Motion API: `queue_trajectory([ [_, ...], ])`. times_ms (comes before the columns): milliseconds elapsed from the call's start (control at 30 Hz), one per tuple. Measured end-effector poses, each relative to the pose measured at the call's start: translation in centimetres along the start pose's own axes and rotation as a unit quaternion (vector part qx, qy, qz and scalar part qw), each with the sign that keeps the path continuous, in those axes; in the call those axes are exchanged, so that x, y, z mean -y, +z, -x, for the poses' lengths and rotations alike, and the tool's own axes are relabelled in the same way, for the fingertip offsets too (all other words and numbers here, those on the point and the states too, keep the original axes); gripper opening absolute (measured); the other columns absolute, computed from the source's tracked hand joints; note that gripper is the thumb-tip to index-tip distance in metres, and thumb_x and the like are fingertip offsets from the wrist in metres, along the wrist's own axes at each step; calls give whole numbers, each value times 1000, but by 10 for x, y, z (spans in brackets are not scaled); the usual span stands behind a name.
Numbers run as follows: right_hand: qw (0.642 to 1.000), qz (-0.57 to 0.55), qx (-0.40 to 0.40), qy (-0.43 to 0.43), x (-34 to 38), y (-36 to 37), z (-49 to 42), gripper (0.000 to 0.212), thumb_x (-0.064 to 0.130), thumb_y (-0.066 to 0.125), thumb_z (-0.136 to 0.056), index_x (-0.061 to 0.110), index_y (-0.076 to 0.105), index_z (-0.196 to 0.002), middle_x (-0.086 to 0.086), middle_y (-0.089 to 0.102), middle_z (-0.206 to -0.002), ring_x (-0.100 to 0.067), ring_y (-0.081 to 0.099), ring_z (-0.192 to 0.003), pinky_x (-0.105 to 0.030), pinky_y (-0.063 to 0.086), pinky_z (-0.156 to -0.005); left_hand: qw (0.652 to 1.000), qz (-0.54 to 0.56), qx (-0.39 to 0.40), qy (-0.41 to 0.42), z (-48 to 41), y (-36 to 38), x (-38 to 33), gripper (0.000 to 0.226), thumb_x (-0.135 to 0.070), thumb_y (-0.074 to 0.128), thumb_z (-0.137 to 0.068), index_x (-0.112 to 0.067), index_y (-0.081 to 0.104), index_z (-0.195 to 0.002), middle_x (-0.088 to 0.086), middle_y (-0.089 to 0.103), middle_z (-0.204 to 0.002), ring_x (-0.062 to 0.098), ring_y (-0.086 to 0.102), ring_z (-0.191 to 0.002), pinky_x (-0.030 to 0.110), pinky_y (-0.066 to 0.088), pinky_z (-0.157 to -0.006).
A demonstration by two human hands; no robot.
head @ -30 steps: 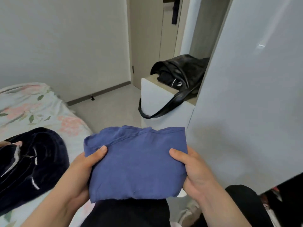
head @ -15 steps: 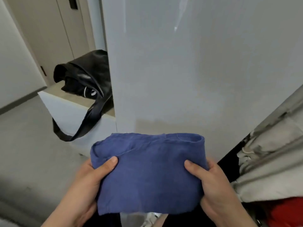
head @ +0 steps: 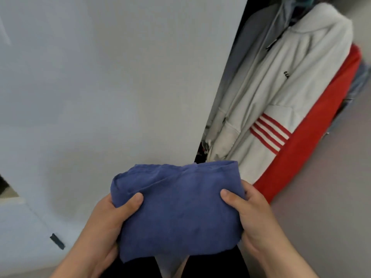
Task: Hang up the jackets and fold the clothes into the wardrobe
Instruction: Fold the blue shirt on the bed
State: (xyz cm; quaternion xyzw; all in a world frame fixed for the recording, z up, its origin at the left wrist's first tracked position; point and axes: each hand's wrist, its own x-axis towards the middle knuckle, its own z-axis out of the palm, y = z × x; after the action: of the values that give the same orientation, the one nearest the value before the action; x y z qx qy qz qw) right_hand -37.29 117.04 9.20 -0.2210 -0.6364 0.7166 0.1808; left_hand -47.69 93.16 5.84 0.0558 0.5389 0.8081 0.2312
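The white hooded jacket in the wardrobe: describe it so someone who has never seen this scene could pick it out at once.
Right of the pale wardrobe door, clothes hang in the open gap. The white hooded jacket hangs between a grey garment and a red garment, just beyond the folded blue garment. Only it has red stripes low down and small dark lettering on the chest.

The single head view looks forward and down, close above a folded blue cloth (head: 176, 209), facing a flat pale wardrobe door (head: 120, 87).
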Motion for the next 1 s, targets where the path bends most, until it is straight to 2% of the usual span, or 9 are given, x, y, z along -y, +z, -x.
queue_trajectory([
  [100, 998, -4, -54, -20, 10, -24, 14, 27, 6, 67, -85, 31, 74, -94, -1, 76, -102, -19, 74, -91, -24, 57, -63, 995, -42, 88, -7, -5, 27, -1, 48, -2, 80, -58, -17, 73, -103, 15, 72, -109, 31, 71, -98, 33, 60, -67],
  [233, 992, -13, -118, -39, 19, -54, 28, 26, 5, 66, -86, 28, 74, -95, -2, 76, -101, -20, 74, -92, -33, 55, -70, 992, -67, 108, -15, -10, 60, 4, 57, 2, 77, -58, -12, 67, -113, 13, 74, -105, 28, 72, -94, 29, 59, -61],
  [367, 983, -13, -175, -62, 20, -78, 36, 25, 4, 67, -86, 25, 73, -98, 0, 76, -102, -20, 73, -93, -38, 52, -78, 992, -85, 86, -19, -22, 91, 9, 36, 6, 66, -80, -13, 67, -110, 10, 75, -100, 24, 73, -88, 35, 54, -66],
  [533, 975, -9, -209, -71, 19, -93, 31, 22, 8, 68, -86, 26, 74, -98, 1, 77, -101, -18, 74, -92, -34, 53, -74, 991, -111, 69, 9, -48, 124, 10, 15, -10, 67, -86, -22, 76, -91, 4, 77, -92, 18, 74, -83, 36, 51, -70],
  [700, 974, -11, -213, -73, 26, -93, 1, 17, 16, 68, -88, 28, 74, -99, -3, 76, -103, -22, 73, -94, -34, 57, -73, 993, -115, 29, 8, -90, 153, 11, 9, -22, 74, -81, -25, 71, -73, -17, 72, -65, -3, 68, -62, 28, 45, -64],
  [800, 966, -3, -245, -89, 44, -91, -21, 19, 26, 69, -80, 25, 74, -98, -6, 76, -102, -25, 72, -96, -41, 56, -80, 987, -150, 48, 13, -120, 177, 8, 19, -38, 83, -69, -29, 67, -74, -11, 71, -73, 19, 67, -84, 37, 49, -80],
  [867, 954, -2, -284, -96, 62, -87, -33, 19, 26, 67, -76, 23, 73, -94, -7, 76, -98, -25, 72, -93, -41, 57, -79, 984, -160, 74, 12, -134, 196, 1, 20, -36, 81, -69, -26, 66, -77, -6, 68, -82, 24, 64, -89, 38, 48, -82],
  [933, 944, 0, -317, -93, 86, -81, -43, 17, 24, 67, -76, 21, 73, -91, -8, 76, -95, -23, 71, -89, -43, 56, -81, 979, -177, 102, 9, -142, 216, -12, 12, -30, 76, -77, -27, 64, -78, -2, 67, -85, 24, 63, -91, 35, 47, -84],
  [1000, 938, 3, -336, -88, 114, -73, -46, 15, 24, 67, -75, 22, 72, -89, -7, 76, -91, -19, 70, -84, -40, 56, -79, 962, -233, 142, 24, -144, 237, -41, 16, -27, 73, -83, -32, 61, -73, -4, 65, -81, 21, 59, -94, 23, 47, -79],
])
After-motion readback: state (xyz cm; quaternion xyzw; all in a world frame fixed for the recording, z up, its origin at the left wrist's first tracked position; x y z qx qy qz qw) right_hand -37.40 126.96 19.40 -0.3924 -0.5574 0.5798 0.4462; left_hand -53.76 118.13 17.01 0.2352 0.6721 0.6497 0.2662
